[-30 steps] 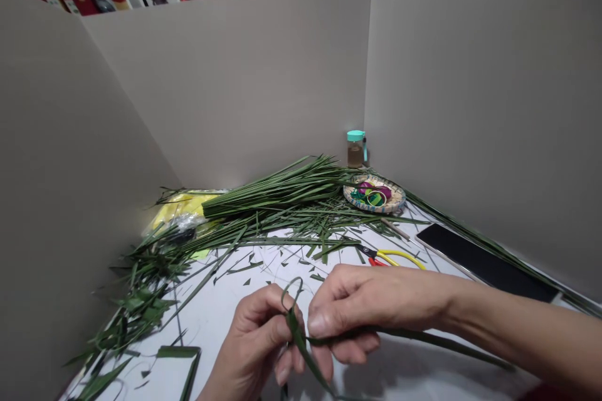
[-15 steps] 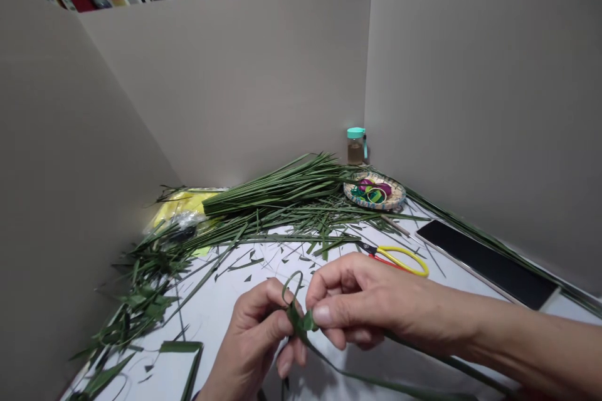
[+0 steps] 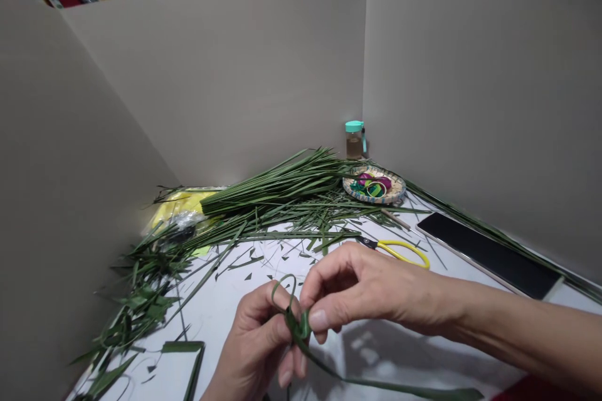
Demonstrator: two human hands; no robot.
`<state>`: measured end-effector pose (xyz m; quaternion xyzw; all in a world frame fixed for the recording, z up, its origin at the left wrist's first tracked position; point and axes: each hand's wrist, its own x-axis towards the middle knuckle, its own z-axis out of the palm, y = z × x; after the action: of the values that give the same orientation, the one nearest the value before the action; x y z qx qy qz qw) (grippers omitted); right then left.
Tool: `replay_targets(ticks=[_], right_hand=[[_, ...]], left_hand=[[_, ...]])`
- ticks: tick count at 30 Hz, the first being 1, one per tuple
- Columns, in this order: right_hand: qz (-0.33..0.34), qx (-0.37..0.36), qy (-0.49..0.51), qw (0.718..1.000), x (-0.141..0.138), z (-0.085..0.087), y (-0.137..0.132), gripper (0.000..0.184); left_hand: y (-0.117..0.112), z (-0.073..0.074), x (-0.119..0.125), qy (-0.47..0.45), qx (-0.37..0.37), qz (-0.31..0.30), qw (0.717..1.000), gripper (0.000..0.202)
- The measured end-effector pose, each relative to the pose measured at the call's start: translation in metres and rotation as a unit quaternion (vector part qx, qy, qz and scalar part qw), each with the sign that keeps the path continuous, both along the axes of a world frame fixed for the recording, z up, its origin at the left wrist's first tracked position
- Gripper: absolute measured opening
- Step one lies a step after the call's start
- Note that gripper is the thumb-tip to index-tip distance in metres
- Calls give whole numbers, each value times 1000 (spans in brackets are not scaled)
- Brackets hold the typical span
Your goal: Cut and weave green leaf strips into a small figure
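Both hands work on one long green leaf strip [image 3: 371, 381] low in the middle of the view. My left hand [image 3: 256, 344] pinches the strip just under a small loop [image 3: 283, 288] that stands up from its fingers. My right hand [image 3: 362, 291] is closed, thumb and forefinger pinching a fold of the same strip right beside the left thumb. The strip's free end trails off to the lower right across the white table [image 3: 226, 319].
A bundle of long green leaves [image 3: 277, 185] lies across the back, with cut scraps [image 3: 141, 301] on the left. Yellow-handled scissors [image 3: 399, 250], a dark phone [image 3: 489, 255], a woven tray of coloured rings [image 3: 374, 187] and a teal-capped bottle [image 3: 355, 139] sit right. Grey partition walls enclose the table.
My right hand has slid its pinch up the strip to the left thumb, folding the strip there. The strip's tail has swung lower. The view has tilted down a little.
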<state>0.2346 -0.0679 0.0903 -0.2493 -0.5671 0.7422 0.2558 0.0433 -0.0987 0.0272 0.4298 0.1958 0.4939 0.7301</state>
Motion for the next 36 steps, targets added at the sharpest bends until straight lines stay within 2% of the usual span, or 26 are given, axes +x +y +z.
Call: replay_targets(ticks=[8, 13, 19, 23, 28, 36], right_hand=[[56, 23, 19, 998, -5, 1, 10, 18], [67, 65, 2, 996, -7, 6, 13, 18], [74, 91, 26, 993, -11, 5, 14, 18], [60, 131, 22, 989, -12, 5, 14, 10], [42, 198, 17, 979, -13, 4, 15, 11], [25, 282, 39, 958, -15, 5, 16, 9]], left_hand=[[-4, -2, -4, -9, -17, -1, 1000, 8], [-5, 0, -3, -9, -29, -5, 1000, 9], [-8, -1, -4, -37, -36, -30, 998, 9], [-7, -5, -5, -32, -55, -27, 998, 10], [-7, -7, -5, -30, -68, -30, 997, 14], [-7, -9, -4, -64, -66, -36, 995, 5]])
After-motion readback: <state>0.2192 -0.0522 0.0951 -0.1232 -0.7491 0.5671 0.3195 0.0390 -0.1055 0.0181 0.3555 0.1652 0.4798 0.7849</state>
